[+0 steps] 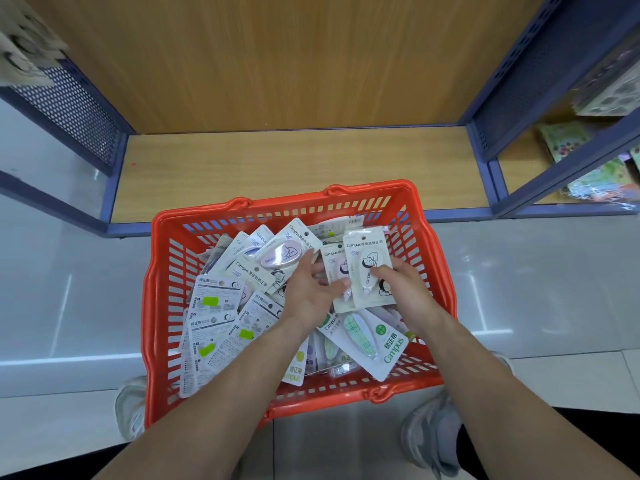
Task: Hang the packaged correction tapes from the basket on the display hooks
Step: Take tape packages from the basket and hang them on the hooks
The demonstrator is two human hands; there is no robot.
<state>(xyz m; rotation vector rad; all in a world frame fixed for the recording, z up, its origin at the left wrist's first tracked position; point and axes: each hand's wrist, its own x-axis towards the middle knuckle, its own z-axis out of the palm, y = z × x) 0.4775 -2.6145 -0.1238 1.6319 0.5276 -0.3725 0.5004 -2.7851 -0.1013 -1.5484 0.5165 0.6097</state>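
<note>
Fingers (381, 270) of the right hand (403, 296) pinch a correction tape pack (367, 252) at its lower right edge, thumb on the front and the other fingers hidden behind the card. The pack sits right of the frame's centre, raised over the heap in the red basket (346, 192). Its long axis runs up and down the frame, leaning slightly, with the hanging end toward the top of the frame and the shelf (294, 168). The card is cream-white with a "Campus" heading, small line drawings of a figure, and a clear bubble over a pale oval dispenser whose pinkish tip points to the bottom of the frame.

At the centre of the frame the left hand (308, 296) reaches in with its fingers (304, 268) loosely spread and nearly straight, resting on the heap. Its thumb lies against a second pack (331, 266), which stands just beside the held one and partly behind it.

Other packs (214, 306) fill the basket at all angles, many on the left face down with green stickers. A green-checked pack (367, 337) lies on a slant at the lower right. The basket stands on the pale floor (69, 306) against the wooden, blue-framed shelf, with shoes (433, 431) at the bottom of the frame.
</note>
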